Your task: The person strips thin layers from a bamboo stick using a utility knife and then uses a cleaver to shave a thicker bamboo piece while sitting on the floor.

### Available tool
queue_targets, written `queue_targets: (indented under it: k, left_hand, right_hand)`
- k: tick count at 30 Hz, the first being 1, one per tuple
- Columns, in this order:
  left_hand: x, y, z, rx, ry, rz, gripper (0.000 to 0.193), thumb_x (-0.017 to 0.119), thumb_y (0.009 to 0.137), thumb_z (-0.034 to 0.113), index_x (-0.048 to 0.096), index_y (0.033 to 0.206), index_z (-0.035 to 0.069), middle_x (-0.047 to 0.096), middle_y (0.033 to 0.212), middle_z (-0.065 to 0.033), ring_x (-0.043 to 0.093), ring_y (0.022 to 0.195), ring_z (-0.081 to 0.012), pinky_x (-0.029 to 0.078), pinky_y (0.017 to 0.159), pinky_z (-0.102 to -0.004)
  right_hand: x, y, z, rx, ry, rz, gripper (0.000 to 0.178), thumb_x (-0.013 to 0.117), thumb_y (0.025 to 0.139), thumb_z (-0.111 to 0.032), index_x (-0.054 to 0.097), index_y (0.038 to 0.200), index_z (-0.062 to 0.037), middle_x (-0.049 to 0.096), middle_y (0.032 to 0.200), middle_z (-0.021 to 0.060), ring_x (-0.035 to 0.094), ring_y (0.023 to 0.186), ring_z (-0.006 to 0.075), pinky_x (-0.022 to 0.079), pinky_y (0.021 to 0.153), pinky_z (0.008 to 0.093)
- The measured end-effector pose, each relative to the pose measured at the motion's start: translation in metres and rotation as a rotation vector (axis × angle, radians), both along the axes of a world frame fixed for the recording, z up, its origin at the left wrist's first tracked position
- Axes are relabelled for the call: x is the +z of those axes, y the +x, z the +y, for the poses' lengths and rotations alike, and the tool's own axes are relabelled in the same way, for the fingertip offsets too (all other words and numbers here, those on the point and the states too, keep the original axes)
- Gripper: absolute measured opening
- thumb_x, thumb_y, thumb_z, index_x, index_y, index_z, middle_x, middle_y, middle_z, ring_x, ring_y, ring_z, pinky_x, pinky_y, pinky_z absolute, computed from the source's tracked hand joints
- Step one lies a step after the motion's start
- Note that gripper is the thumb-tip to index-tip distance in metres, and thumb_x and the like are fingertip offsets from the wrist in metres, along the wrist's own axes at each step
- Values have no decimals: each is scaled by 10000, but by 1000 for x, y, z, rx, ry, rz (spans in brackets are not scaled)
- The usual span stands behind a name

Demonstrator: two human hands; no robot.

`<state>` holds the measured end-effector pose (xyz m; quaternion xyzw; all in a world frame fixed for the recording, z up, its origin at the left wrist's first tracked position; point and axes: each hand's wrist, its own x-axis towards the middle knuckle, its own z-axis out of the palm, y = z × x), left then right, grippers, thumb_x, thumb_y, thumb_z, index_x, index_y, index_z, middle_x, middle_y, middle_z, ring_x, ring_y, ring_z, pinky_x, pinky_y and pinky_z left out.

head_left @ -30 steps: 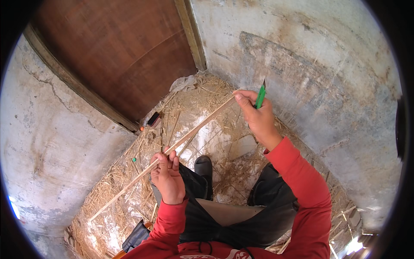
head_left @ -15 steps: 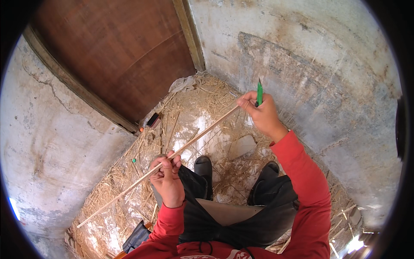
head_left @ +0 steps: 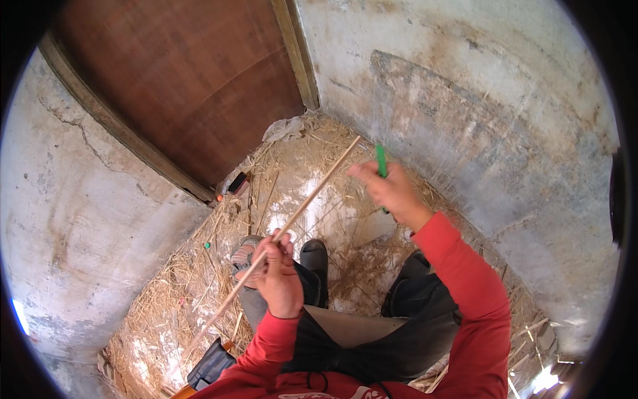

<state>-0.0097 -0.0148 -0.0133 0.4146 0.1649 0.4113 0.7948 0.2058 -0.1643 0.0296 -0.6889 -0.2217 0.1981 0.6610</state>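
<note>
My left hand (head_left: 282, 286) grips a long, thin wooden stick (head_left: 320, 187) near its middle, thumb on top. The stick slants from the lower left up toward the far wall; its near end is smeared by motion. In my right hand (head_left: 397, 196) is a green utility knife (head_left: 381, 159), pointing up past the fingers and a little blurred. The right hand is just right of the stick's far end and apart from it.
Straw (head_left: 179, 279) litters the floor. My black boots (head_left: 314, 259) stand below the hands. By the brown door (head_left: 179, 80) lies a small dark block (head_left: 237, 183). A dark case (head_left: 211, 364) is at the lower left. Stained walls (head_left: 478, 133) rise on both sides.
My right hand has let go of the stick's far end and moved down and slightly left, still holding the knife. The left hand has shifted right, and the stick now tilts more steeply.
</note>
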Motion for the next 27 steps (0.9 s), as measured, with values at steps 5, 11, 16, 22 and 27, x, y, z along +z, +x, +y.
queue_targets:
  k: [5, 11, 16, 22, 27]
  left_hand:
    - [-8, 5, -38, -138, -270, 54, 355, 571, 1041, 247, 531, 1328, 42, 600, 1329, -140, 642, 1131, -224, 527, 992, -351]
    - [12, -11, -30, -605, -421, 223, 384, 544, 1044, 272, 525, 1355, 47, 672, 1220, -154, 677, 1024, -215, 544, 855, -326]
    - [6, -40, -10, -218, 750, 400, 360, 637, 976, 149, 581, 1292, -15, 721, 1068, -155, 692, 900, -212, 511, 724, -280]
    - [-8, -51, 29, -829, 681, 596, 534, 569, 1034, 191, 381, 1496, -1, 678, 1114, -111, 647, 906, -136, 500, 803, -260]
    - [2, -58, 28, -1060, 423, 647, 434, 465, 1083, 184, 425, 1487, 30, 632, 812, -20, 557, 654, -56, 444, 601, -214]
  right_hand:
    - [-13, -23, 24, 68, 8, -115, 319, 700, 964, -339, 738, 910, -27, 466, 634, -88, 379, 602, 39, 310, 545, 265]
    - [-17, -14, 22, 4, -36, -33, 321, 694, 971, -325, 728, 895, -15, 456, 636, -87, 372, 614, 38, 315, 546, 274]
    - [-17, -1, 11, -78, -9, -61, 348, 694, 970, -342, 704, 825, -27, 446, 615, -77, 363, 577, 46, 306, 522, 285]
    - [-2, 24, -4, -201, 87, 119, 338, 709, 956, -355, 715, 866, -29, 411, 581, -68, 359, 536, 59, 306, 498, 292]
    - [10, 35, -18, -276, 178, 195, 360, 720, 938, -408, 699, 874, -55, 386, 570, -81, 390, 506, 84, 329, 484, 317]
